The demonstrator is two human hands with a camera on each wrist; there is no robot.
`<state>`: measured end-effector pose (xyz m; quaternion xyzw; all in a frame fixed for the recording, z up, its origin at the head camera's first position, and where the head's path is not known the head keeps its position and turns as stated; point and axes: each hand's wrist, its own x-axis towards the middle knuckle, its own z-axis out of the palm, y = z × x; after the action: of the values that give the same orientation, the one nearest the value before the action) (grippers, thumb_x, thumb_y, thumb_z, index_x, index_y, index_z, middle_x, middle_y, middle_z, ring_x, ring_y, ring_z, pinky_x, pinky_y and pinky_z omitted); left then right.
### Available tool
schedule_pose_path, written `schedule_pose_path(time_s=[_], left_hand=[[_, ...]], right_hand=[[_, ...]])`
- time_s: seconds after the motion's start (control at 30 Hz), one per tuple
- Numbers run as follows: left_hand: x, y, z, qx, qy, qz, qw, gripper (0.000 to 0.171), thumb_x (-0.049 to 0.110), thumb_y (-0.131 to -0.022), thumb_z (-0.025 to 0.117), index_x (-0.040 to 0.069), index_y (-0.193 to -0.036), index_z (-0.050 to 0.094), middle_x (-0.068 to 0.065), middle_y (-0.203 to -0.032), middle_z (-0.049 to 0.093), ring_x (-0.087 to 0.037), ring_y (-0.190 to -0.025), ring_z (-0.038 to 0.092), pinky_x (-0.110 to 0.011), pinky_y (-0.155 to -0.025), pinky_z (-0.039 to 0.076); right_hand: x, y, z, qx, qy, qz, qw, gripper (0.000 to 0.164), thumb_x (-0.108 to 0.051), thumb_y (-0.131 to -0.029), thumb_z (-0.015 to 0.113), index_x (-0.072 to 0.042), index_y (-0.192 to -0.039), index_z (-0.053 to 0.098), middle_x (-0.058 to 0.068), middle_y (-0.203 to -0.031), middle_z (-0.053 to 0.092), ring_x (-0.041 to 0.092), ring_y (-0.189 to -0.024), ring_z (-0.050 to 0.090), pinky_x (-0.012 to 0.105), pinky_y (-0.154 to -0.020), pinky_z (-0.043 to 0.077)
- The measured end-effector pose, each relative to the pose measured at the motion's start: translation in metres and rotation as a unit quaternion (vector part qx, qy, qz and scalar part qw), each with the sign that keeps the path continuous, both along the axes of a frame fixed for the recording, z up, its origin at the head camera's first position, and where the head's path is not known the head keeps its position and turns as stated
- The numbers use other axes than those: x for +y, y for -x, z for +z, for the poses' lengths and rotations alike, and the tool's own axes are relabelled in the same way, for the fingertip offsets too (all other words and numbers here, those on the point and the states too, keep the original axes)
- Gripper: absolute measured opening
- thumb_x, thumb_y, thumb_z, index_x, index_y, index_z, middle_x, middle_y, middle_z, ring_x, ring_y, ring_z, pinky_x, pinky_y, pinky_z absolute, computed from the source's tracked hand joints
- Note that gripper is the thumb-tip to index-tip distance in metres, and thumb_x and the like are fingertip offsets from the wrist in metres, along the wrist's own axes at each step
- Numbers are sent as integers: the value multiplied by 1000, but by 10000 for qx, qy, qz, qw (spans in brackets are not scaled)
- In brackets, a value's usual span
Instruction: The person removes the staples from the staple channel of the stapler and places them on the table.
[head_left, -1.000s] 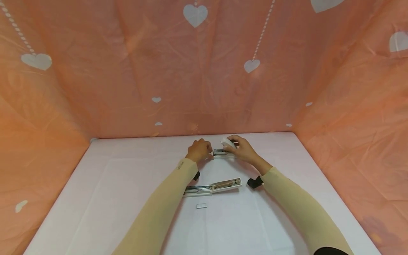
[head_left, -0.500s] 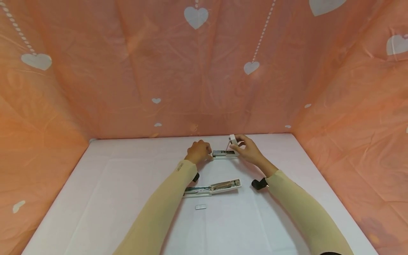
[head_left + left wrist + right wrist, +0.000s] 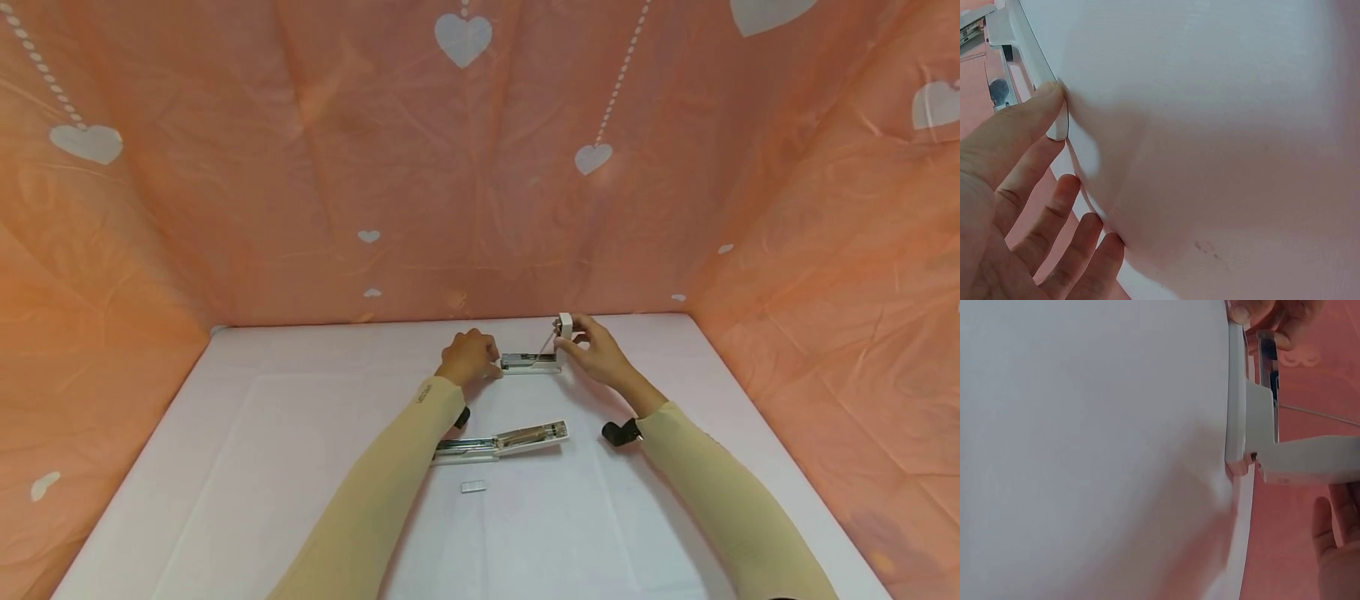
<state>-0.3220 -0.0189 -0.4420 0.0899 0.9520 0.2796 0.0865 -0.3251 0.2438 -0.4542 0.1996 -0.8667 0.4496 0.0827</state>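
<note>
A white stapler [image 3: 529, 372] lies at the far part of the table with its top swung up about its hinge. My left hand [image 3: 468, 357] pinches the base's left end between thumb and index finger, the other fingers spread along the table edge in the left wrist view. The raised lid [image 3: 1310, 459] stands steeply up from the base, and my right hand [image 3: 596, 354] holds it between thumb and fingers. A thin rod slants from the lid down to the metal magazine [image 3: 517, 360].
Nearer me lies a second white stapler [image 3: 528, 437], folded wide open, its left end hidden behind my left sleeve. In front of it is a small strip of staples [image 3: 473, 486]. Orange cloth with hearts [image 3: 465, 192] walls in the white table [image 3: 225, 467].
My right hand has swung the far stapler's lid up and to the right, uncovering the magazine and the thin rod. My left hand stays at the base's left end.
</note>
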Motion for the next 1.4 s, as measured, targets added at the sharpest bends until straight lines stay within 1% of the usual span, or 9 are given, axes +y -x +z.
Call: schedule_pose_path(time_s=[0.13, 0.33, 0.4, 0.57, 0.7, 0.97, 1.13, 1.27, 1.4], left_hand=[[0, -1, 1, -20, 24, 5, 10000, 25, 22, -88, 91, 11, -106, 78, -7, -121, 63, -32, -123, 55, -57, -109, 43], [2, -1, 1, 9, 103, -8, 9999, 26, 23, -89, 91, 11, -108, 78, -7, -123, 65, -33, -124, 56, -57, -109, 44], [2, -1, 2, 26, 138, -20, 9999, 26, 23, -89, 90, 11, -108, 78, -7, -124, 65, -33, -125, 56, -57, -109, 44], [2, -1, 4, 23, 209, -32, 9998, 26, 24, -90, 90, 11, -108, 77, -7, -125, 64, -32, -126, 55, -56, -109, 44], [2, -1, 5, 11, 286, -44, 9996, 24, 24, -91, 89, 11, -106, 76, -8, -125, 63, -31, -126, 54, -56, -110, 43], [2, 1, 2, 5, 293, -55, 9996, 24, 24, -91, 89, 12, -107, 76, -8, -127, 63, -31, -127, 54, -57, -110, 43], [1, 0, 1, -7, 214, -39, 9998, 25, 23, -90, 90, 11, -106, 76, -8, -127, 63, -32, -127, 54, -57, -111, 43], [1, -1, 2, 22, 240, -70, 9997, 23, 23, -90, 90, 11, -105, 76, -8, -126, 64, -31, -126, 55, -57, -111, 43], [1, -1, 3, 56, 250, -96, 9996, 23, 23, -91, 89, 11, -105, 76, -9, -125, 64, -32, -125, 55, -57, -110, 44]], right_hand=[[3, -1, 1, -83, 100, -8, 9999, 38, -7, -102, 74, 8, -135, 60, 25, -120, 70, 36, -112, 64, 41, -98, 52], [5, -7, 6, -246, 134, -72, 9996, 41, -4, -103, 71, 11, -138, 56, 31, -124, 68, 44, -116, 65, 51, -104, 50], [7, -6, 6, -269, 170, -49, 9995, 41, -4, -104, 69, 11, -140, 55, 31, -128, 67, 43, -118, 65, 46, -105, 51], [21, -1, -1, -370, 541, -22, 9979, 37, -4, -105, 68, 9, -138, 59, 30, -131, 67, 14, -115, 65, 20, -99, 49], [32, 1, -4, -555, 831, 31, 9950, 33, -3, -105, 68, 10, -134, 60, 32, -130, 67, 2, -109, 65, 14, -93, 50], [43, 3, -9, -618, 1078, 257, 9919, 35, 2, -103, 68, 12, -133, 54, 35, -129, 63, -1, -106, 64, 15, -95, 50], [53, 3, -14, -624, 1161, 293, 9908, 34, 8, -100, 70, 12, -129, 52, 23, -116, 62, 1, -99, 63, 15, -88, 50], [58, 2, -13, -715, 1008, 204, 9921, 33, 6, -99, 73, 10, -126, 55, 17, -111, 64, 4, -93, 65, 19, -81, 52], [61, 0, -11, -837, 481, -106, 9953, 31, -5, -100, 76, 4, -125, 59, 20, -117, 65, 9, -89, 65, 23, -75, 51]])
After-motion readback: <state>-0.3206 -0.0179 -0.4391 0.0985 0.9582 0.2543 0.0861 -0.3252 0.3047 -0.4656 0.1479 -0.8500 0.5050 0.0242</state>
